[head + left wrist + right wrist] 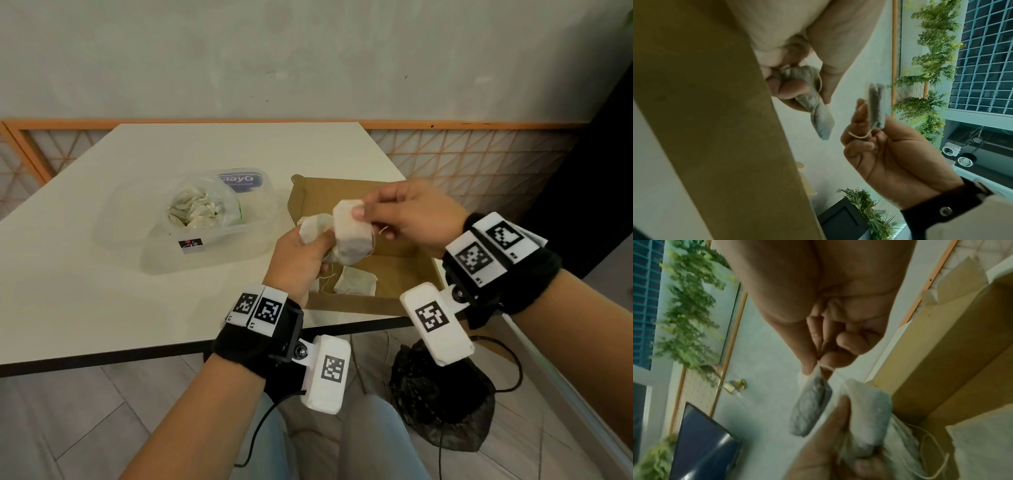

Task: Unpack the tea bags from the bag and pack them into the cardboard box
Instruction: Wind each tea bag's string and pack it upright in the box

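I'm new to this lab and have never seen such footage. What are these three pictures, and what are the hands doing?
No machine here: a person wears one camera on the head and one on each wrist, on the black bands with white patterned blocks. The head view looks down at a white table. On it stand a clear plastic tub holding a plastic bag of tea bags, and an open cardboard box. The left hand grips a bunch of tea bags; the right hand pinches a single tea bag above the box. The two wrist views show those same grips from close below.
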### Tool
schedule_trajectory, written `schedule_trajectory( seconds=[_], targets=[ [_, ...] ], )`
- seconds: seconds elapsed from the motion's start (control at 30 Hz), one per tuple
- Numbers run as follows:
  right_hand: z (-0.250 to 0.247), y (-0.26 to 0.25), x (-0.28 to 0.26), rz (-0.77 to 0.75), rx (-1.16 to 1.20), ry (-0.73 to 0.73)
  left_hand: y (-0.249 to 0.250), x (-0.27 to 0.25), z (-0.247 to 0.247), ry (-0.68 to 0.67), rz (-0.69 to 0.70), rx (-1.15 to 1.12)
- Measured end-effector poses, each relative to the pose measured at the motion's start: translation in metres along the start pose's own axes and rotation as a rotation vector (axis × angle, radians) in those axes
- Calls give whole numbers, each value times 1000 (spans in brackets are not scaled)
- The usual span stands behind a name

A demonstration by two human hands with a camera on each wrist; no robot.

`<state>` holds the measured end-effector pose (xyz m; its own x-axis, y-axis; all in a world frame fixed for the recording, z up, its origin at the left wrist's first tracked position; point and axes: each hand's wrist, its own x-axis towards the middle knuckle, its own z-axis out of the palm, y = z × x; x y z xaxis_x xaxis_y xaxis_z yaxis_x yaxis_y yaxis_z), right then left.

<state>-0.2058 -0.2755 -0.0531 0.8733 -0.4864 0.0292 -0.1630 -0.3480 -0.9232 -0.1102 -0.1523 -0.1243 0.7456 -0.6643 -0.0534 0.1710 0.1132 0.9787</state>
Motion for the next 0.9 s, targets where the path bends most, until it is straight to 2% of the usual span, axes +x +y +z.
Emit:
schedule_trajectory(
  seconds=[0.27,0.4,0.53,0.6,0.73,0.83,0.9],
  targets=[
    [13,6,9,-33,-362,44,4,-3,-1,-15,-45,-45],
    [13,5,11,-83,-486,84,2,-5,-2,-53,2,-54],
    [9,1,16,-39,-555,-66,0,-4,-3,-35,15,-53],
    [6,1,20,-14,-560,-67,2,-4,-2,4,22,-54],
    [1,6,29,58,-465,24,1,-2,-7,153,116,-19],
    [-2,9,32,122,-425,6,4,1,-15,261,144,-91],
    [-2,9,34,137,-399,7,9,3,-16,284,158,-130]
  ],
)
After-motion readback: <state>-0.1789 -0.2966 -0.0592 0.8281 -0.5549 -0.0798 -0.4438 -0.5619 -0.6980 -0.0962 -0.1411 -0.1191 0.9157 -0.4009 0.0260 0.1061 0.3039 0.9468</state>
